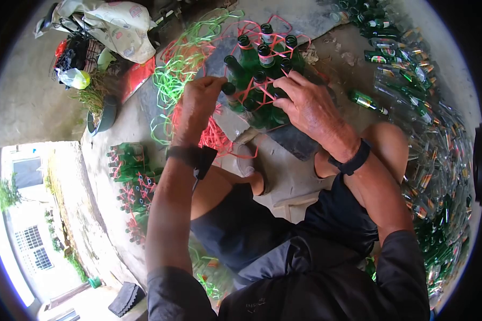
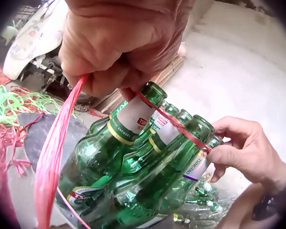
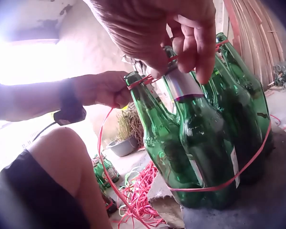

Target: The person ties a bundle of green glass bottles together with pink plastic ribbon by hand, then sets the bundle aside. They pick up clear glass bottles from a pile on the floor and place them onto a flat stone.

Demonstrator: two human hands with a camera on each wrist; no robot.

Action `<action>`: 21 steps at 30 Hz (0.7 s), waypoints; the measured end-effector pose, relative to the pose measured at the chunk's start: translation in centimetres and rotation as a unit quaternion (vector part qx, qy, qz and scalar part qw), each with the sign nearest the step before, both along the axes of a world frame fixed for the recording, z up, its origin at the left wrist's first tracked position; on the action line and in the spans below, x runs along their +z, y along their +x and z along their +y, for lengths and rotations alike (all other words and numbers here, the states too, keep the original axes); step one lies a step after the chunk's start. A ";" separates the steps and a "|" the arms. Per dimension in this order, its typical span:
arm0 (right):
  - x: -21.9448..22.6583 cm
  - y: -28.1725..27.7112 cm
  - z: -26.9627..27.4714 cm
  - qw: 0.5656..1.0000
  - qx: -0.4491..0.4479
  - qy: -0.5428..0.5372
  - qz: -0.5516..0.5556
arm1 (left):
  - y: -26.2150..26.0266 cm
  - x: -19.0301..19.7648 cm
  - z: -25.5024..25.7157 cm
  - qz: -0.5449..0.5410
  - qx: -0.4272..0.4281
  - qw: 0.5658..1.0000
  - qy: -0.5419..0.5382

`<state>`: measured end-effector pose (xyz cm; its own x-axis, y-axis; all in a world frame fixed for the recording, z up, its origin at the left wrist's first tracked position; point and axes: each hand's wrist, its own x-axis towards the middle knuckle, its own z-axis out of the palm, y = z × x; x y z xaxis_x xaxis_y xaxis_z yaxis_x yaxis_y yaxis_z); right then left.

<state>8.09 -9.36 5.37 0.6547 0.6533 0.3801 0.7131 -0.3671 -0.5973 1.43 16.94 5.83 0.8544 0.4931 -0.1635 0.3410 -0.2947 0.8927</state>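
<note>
Head view is showing green bottles (image 1: pixel 249 58) standing bunched between the hands. Left hand (image 1: pixel 199 104) is gripping pink twine (image 2: pixel 55 157) in curled fingers beside one neck; right hand (image 1: pixel 311 109) is pinching twine narrowly against another neck.

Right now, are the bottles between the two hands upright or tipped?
Upright: the green bottles stand bunched together, necks up and bases down.
</note>
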 end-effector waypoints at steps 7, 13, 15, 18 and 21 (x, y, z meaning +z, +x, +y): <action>0.6 1.8 -1.4 1.000 0.008 -0.014 0.003 | -1.9 -2.1 -3.2 -0.049 0.068 0.995 -0.047; 1.0 5.6 -3.4 0.999 0.021 -0.002 0.041 | -3.2 -1.9 -9.1 -0.060 0.144 0.983 -0.095; 0.6 6.8 -3.4 0.999 0.012 -0.004 0.043 | -3.4 -2.5 -10.9 -0.087 0.146 0.979 -0.113; -0.3 7.8 -3.1 1.000 0.005 0.002 0.024 | -3.4 -2.7 -12.8 -0.089 0.160 0.971 -0.156; -0.8 7.6 -2.7 0.998 -0.036 0.054 0.025 | -3.6 -2.5 -13.6 -0.098 0.167 0.962 -0.191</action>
